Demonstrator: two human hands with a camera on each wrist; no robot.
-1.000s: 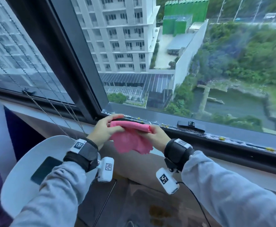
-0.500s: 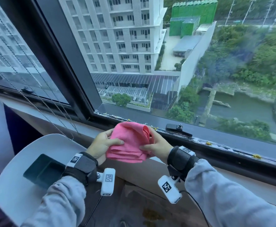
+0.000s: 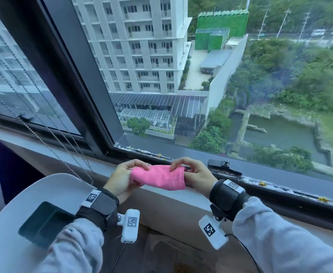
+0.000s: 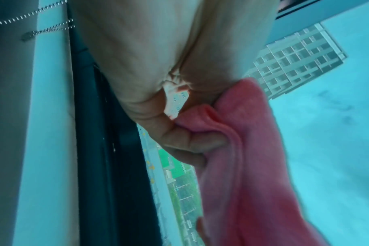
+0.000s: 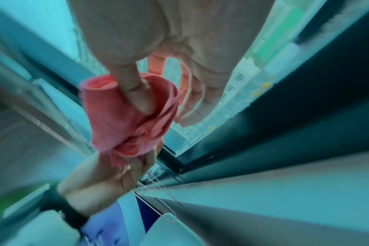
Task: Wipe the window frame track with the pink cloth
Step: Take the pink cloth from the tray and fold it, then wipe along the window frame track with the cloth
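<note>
You are still at the folding step: left hand (image 3: pixel 122 179) and right hand (image 3: pixel 194 174) each pinch an end of the cloth (image 3: pixel 158 177) at frame centre, just below the track (image 3: pixel 260 181); next, probably press it in.

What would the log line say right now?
left hand: pinches pink cloth | right hand: pinches cloth | window frame track: not touched

Pink cloth (image 3: pixel 159 177): formerly a loose bunched wad, now a flatter folded band stretched between both hands. Left hand (image 3: pixel 122 179) and right hand (image 3: pixel 195 174): moved apart, each pinching one end; cloth lowered, just near side of the window track (image 3: pixel 240 177).
</note>
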